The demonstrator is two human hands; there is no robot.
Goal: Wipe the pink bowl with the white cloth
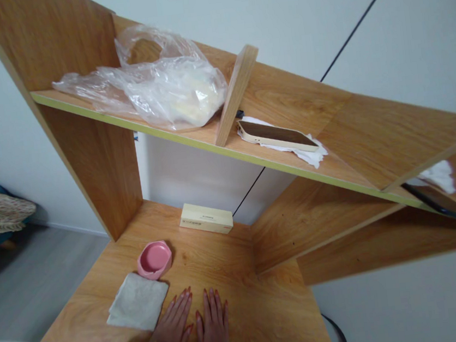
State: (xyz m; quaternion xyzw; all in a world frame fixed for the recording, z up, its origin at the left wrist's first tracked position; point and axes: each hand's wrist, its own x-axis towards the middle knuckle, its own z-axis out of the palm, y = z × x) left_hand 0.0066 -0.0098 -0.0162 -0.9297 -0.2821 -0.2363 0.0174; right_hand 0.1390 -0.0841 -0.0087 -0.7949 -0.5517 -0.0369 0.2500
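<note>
Both of my hands lie flat, palms down, on the wooden desk (pixel 265 320) near its front. My left hand (pixel 170 329) has its fingers stretched out and holds nothing; a folded grey cloth (pixel 139 302) lies right beside it. My right hand (pixel 213 326) rests a little to the right, fingers extended, with nothing in it. Beyond the cloth sits a pink ashtray-like dish (pixel 154 259), its hollow facing up. A long cream box (pixel 206 218) with small print lies at the back of the desk.
Above the desk runs a wooden shelf (pixel 284 159) with an upright divider (pixel 238 94). On it are a clear plastic bag (pixel 178 91) with something pale inside, and a phone-like brown slab (pixel 277 134) on white tissue. A side panel (pixel 91 164) stands at the left.
</note>
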